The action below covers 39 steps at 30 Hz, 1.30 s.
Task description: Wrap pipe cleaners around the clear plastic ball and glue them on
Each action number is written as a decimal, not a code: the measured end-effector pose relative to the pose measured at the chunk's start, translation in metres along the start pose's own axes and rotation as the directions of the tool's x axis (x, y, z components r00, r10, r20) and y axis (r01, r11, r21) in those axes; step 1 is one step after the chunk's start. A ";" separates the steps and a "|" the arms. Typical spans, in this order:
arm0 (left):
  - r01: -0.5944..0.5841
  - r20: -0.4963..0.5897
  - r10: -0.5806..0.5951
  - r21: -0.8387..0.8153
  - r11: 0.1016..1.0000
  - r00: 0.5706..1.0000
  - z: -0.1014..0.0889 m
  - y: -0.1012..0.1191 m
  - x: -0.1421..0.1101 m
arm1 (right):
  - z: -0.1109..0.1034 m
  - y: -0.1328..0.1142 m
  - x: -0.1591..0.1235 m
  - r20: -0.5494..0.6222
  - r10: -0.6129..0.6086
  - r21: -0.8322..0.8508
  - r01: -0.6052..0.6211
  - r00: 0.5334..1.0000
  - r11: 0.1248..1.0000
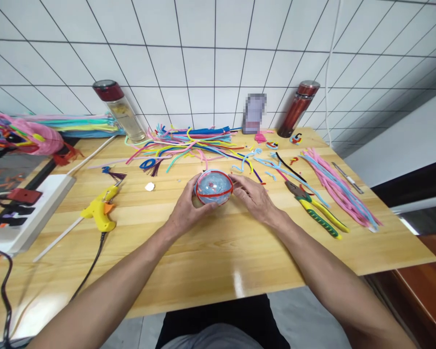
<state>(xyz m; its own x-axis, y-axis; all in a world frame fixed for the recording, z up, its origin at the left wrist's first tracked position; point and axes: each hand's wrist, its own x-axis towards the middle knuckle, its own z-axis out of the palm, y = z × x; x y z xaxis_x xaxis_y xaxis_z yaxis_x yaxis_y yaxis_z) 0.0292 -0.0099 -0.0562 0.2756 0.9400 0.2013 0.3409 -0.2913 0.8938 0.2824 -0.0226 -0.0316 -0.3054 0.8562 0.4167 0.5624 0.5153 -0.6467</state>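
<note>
A clear round ball [213, 185] with pale blue inside sits low over the middle of the table. A thin red pipe cleaner [220, 194] runs across its front and around its upper rim. My left hand [189, 206] wraps the ball's left side, its thumb along the lower front. At the right side, the bent fingers of my right hand [252, 196] are closed at the edge of the ball, where the red strip meets them. The fingertips' exact grip is partly hidden.
On the left lie a yellow glue gun [101, 208] and a white power strip [45, 213]. Green-handled pliers [316, 208] and pink pipe cleaners [334, 186] lie right. Behind are a pipe cleaner pile [196, 140], a glass bottle [121, 114] and a red flask [298, 110].
</note>
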 end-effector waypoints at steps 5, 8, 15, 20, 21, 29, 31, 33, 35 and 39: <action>-0.060 0.034 0.059 0.033 0.998 0.998 0.000 -0.001 0.000 | 0.002 0.004 0.000 -0.052 -0.072 0.003 0.073 0.996 0.997; -0.078 0.039 0.076 0.054 0.995 0.996 0.000 -0.003 0.001 | 0.003 0.005 0.000 -0.066 -0.097 -0.015 0.097 0.993 0.995; -0.049 -0.017 0.049 0.033 0.998 0.999 0.002 -0.003 0.000 | 0.005 0.006 0.000 -0.070 -0.114 -0.027 0.112 0.991 0.993; -0.036 -0.002 0.036 0.045 0.998 0.999 0.002 0.000 0.000 | 0.008 0.007 0.000 -0.071 -0.118 -0.011 0.118 0.990 0.993; -0.030 0.005 0.030 0.052 0.998 1.000 0.002 0.000 0.000 | 0.009 0.008 0.000 -0.070 -0.109 -0.012 0.109 0.992 0.994; -0.081 0.014 0.080 0.047 0.996 0.997 0.001 -0.006 0.002 | 0.006 0.005 0.001 -0.064 -0.095 0.001 0.095 0.993 0.995; -0.087 -0.005 0.088 0.061 0.994 0.996 0.001 -0.007 0.001 | 0.006 0.004 0.001 -0.071 -0.095 0.004 0.095 0.993 0.995; -0.095 -0.013 0.096 0.068 0.993 0.995 0.002 -0.008 0.001 | 0.006 0.004 0.000 -0.078 -0.098 -0.003 0.098 0.992 0.995; -0.098 -0.004 0.098 0.068 0.993 0.995 0.003 -0.009 0.001 | 0.006 0.005 0.000 -0.081 -0.096 -0.016 0.095 0.992 0.995; -0.094 0.016 0.093 0.068 0.993 0.996 0.004 -0.008 0.002 | 0.007 0.007 0.000 -0.083 -0.085 -0.033 0.083 0.993 0.996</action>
<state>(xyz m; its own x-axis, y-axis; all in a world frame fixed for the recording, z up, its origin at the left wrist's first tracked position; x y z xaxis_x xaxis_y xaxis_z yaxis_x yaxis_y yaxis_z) 0.0303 -0.0062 -0.0647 0.3204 0.9059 0.2769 0.3742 -0.3896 0.8415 0.2813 -0.0188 -0.0406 -0.2877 0.8033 0.5215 0.5604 0.5828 -0.5885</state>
